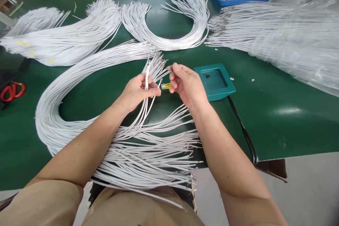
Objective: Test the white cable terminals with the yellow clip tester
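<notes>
- Bright, even, pale light overall, seemingly from overhead.
- Glossy dark-green tabletop (275, 130): a white glare patch at right, paler streaks along the far edge.
- Soft, weak shadows; the green darkens inside the curves of the long white wires (50, 109), which are pale almost to washing out.
- Clear plastic wrapping (296, 39) at right: hazy sheen, smeared detail.
- Bare left hand (140, 88) and right hand (186, 83) fairly crisp; the small yellow piece with silvery end (166, 86) too small to read.
- Wide-angle stretching toward the edges; red looped handles (13, 90) at far left look soft.
</notes>
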{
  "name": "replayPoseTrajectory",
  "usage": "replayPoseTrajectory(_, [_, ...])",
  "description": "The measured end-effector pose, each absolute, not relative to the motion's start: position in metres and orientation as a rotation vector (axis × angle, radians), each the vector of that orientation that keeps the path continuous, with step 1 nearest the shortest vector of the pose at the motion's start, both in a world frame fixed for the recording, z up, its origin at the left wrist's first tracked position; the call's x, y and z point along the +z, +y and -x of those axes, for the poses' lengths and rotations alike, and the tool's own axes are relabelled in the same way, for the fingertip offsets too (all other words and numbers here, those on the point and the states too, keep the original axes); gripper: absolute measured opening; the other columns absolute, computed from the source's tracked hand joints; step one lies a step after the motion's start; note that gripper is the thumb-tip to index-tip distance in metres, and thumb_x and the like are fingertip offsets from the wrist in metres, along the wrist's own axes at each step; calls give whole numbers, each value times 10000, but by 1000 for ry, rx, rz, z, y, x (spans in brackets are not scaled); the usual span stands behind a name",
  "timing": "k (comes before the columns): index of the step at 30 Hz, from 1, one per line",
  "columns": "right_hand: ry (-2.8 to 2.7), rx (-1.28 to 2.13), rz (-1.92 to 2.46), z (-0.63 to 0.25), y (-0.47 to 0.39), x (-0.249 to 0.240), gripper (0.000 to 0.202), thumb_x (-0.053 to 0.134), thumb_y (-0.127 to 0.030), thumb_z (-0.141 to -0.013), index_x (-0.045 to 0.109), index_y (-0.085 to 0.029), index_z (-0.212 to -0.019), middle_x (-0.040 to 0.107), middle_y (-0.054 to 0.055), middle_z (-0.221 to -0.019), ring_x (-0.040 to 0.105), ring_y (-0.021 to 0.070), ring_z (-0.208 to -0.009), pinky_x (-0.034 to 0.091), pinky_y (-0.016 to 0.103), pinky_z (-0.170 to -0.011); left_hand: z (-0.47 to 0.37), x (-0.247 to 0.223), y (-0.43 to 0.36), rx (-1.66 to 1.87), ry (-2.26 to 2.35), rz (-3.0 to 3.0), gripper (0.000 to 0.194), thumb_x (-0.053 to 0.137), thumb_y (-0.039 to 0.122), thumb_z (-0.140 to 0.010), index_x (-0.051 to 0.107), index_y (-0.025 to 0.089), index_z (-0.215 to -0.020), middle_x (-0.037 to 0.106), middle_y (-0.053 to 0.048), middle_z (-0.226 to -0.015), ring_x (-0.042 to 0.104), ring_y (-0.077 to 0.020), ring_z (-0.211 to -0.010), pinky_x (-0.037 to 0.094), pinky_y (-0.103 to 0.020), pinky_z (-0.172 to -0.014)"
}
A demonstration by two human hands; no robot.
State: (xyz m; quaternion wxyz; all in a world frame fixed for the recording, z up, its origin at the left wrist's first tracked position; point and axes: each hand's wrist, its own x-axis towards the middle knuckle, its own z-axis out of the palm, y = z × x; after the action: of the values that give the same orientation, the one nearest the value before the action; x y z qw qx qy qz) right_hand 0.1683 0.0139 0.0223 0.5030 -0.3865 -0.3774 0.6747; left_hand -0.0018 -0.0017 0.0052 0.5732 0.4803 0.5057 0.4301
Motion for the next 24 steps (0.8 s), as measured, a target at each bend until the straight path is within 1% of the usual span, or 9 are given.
replayPoseTrajectory(3, [-1123,1617,1139,-171,13,25,387,810,-484,-663,639,-148,-752,525,-54,-562,427,54,-429,463,203,-375,1,3,-2,1035,1213,-1147,435,850,172,-541,493,180,-789,642,45,-713,638,-113,-629,508,-259,-644])
replayPoseTrajectory(6, [-1267,1585,1187,-169,11,22,348,854,-397,-620,657,-135,-735,547,-45,-551,480,66,-475,518,207,-432,1,1,-3,1047,1246,-1178,420,841,146,-530,513,178,-789,655,39,-725,640,-116,-659,516,-269,-689])
replayPoseTrajectory(11, [-1128,1654,1077,-164,11,14,132,755,-233,-730,673,-130,-734,581,-40,-586,512,52,-518,555,201,-560,0,1,-3,1081,1251,-1147,409,845,167,-534,521,174,-784,666,29,-748,653,-125,-671,529,-284,-708])
replayPoseTrajectory(14, [-1016,1771,1004,-164,13,12,83,727,-191,-735,674,-127,-744,602,-34,-608,487,43,-495,543,205,-574,-1,3,-3,1099,1204,-1118,408,846,199,-565,500,175,-781,664,28,-740,668,-131,-660,531,-277,-678])
replayPoseTrajectory(17, [-916,1932,923,-164,14,12,123,735,-200,-708,636,-139,-669,520,-53,-521,477,57,-486,509,203,-541,-3,5,-4,1125,1189,-1121,417,846,200,-577,475,180,-765,659,35,-722,668,-126,-628,519,-261,-633])
replayPoseTrajectory(19, [-909,1937,937,-164,12,14,170,719,-194,-701,586,-155,-602,462,-68,-484,448,59,-464,488,205,-510,-4,6,-5,1129,1197,-1139,412,838,199,-592,459,184,-750,652,40,-703,668,-125,-612,508,-255,-611])
replayPoseTrajectory(20, [-933,1892,968,-164,11,16,141,704,-186,-703,596,-158,-618,454,-73,-481,433,57,-453,484,207,-503,-4,7,-5,1126,1199,-1149,400,827,203,-610,451,185,-743,648,42,-694,671,-127,-613,504,-254,-606])
replayPoseTrajectory(22, [-1025,1768,1013,-164,9,19,58,672,-170,-717,677,-164,-774,503,-75,-516,450,58,-462,501,215,-534,-5,8,-6,1121,1187,-1163,368,795,210,-656,436,187,-734,646,40,-687,684,-136,-635,502,-257,-614])
replayPoseTrajectory(24, [-1155,1653,1015,-164,8,23,227,652,-164,-734,717,-176,-950,588,-60,-594,533,69,-540,520,221,-607,-5,8,-7,1117,1164,-1172,350,770,216,-685,425,188,-732,647,36,-689,696,-147,-660,504,-264,-628])
